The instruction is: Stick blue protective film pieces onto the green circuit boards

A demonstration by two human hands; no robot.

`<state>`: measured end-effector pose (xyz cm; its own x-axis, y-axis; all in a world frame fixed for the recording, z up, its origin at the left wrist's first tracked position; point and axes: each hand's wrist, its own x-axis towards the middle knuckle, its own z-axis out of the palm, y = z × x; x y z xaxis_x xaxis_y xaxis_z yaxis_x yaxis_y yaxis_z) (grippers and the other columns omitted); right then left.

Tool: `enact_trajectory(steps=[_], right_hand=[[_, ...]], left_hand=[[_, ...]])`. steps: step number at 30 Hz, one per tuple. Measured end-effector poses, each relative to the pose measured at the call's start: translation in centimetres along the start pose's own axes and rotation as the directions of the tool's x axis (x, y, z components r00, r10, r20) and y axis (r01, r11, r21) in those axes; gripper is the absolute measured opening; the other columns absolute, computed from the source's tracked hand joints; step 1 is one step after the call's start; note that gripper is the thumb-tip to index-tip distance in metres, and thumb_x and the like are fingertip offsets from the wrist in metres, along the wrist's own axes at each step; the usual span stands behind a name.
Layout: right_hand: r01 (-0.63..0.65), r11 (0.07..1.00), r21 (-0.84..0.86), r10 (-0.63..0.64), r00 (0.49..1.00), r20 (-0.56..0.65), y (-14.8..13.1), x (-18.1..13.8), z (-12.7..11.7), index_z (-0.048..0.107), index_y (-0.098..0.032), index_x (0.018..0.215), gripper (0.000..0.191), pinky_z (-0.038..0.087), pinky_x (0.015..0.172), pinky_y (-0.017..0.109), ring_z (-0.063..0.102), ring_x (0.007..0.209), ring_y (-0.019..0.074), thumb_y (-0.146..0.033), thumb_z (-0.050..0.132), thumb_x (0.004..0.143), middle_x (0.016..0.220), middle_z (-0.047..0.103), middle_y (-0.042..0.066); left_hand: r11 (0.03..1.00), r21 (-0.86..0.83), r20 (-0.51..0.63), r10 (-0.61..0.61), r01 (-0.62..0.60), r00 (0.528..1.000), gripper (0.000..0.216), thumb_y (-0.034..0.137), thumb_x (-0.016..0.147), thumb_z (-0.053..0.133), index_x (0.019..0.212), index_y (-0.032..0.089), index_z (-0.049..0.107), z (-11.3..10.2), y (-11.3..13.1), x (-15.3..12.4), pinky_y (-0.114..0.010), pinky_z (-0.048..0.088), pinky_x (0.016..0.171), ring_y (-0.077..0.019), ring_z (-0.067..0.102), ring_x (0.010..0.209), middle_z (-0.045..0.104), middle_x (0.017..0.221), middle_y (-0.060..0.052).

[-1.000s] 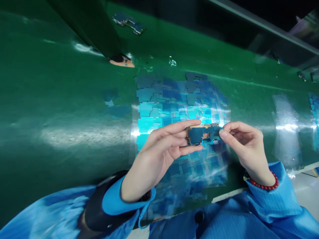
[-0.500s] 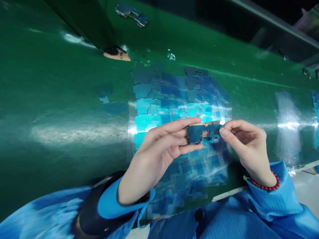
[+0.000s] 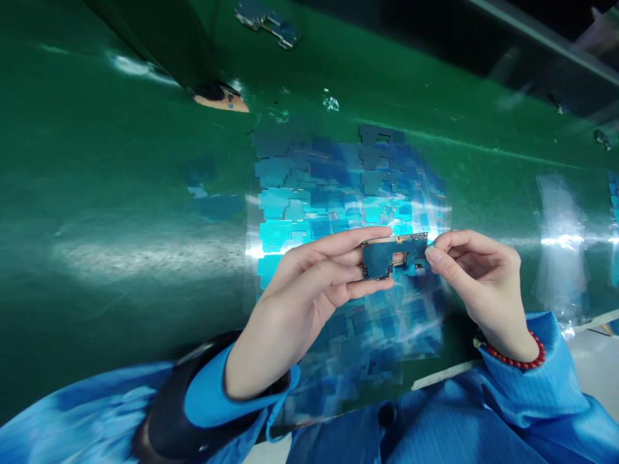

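A small blue circuit board (image 3: 393,256) with gold edges is held in the air between both hands. My left hand (image 3: 300,303) grips its left end, fingers stretched along the top and bottom edges. My right hand (image 3: 476,283) pinches its right end with thumb and forefinger. Under the board lies a clear sheet (image 3: 338,193) covered with several blue film pieces, flat on the green belt (image 3: 120,193).
Another circuit board (image 3: 268,22) lies far up the belt. A tan tag (image 3: 220,100) sits at the foot of a dark green post (image 3: 159,45). Loose blue film pieces (image 3: 213,200) lie left of the sheet, and a clear film (image 3: 561,245) at the right.
Both hands keep their hold on the board and stay almost still. The view has shifted slightly, so the belt and sheet appear a little higher in the picture.
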<state>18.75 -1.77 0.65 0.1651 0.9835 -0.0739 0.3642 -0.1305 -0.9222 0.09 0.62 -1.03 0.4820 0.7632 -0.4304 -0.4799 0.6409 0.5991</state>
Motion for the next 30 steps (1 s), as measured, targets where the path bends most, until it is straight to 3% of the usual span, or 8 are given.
enact_trajectory(steps=[10,21,30], right_hand=[[-0.017,0.999,-0.037,0.016,1.000,-0.013,-0.19,-0.06,0.01,0.065,-0.020,0.069,0.010,0.058,0.058,0.025,0.063,0.058,0.0131,-0.024,0.072,0.076,0.065,0.066,0.000],[-0.011,1.000,-0.024,0.011,1.000,-0.012,-0.16,-0.05,0.00,0.065,-0.020,0.069,0.009,0.057,0.059,0.025,0.061,0.057,0.0116,-0.018,0.071,0.075,0.065,0.066,-0.001],[-0.015,1.000,-0.028,0.014,1.000,-0.014,-0.19,-0.05,0.03,0.065,-0.020,0.069,0.009,0.058,0.059,0.025,0.062,0.057,0.0118,-0.018,0.071,0.075,0.064,0.066,-0.001]], left_hand=[[1.000,0.006,-0.008,-0.008,0.008,1.000,0.034,0.013,0.074,0.053,0.101,0.015,0.073,-0.02,-0.07,-0.03,-0.039,0.058,0.082,-0.0330,0.062,0.109,0.075,0.096,-0.008],[1.000,0.025,0.004,-0.009,0.009,1.000,0.034,0.013,0.077,0.054,0.106,0.016,0.071,-0.32,-0.10,-0.22,-0.040,0.056,0.085,-0.0335,0.060,0.112,0.073,0.102,-0.008],[0.999,0.035,-0.018,-0.002,0.003,1.000,0.032,0.013,0.075,0.056,0.101,0.017,0.074,0.11,-0.06,0.02,-0.037,0.058,0.082,-0.0320,0.063,0.107,0.075,0.094,-0.007]])
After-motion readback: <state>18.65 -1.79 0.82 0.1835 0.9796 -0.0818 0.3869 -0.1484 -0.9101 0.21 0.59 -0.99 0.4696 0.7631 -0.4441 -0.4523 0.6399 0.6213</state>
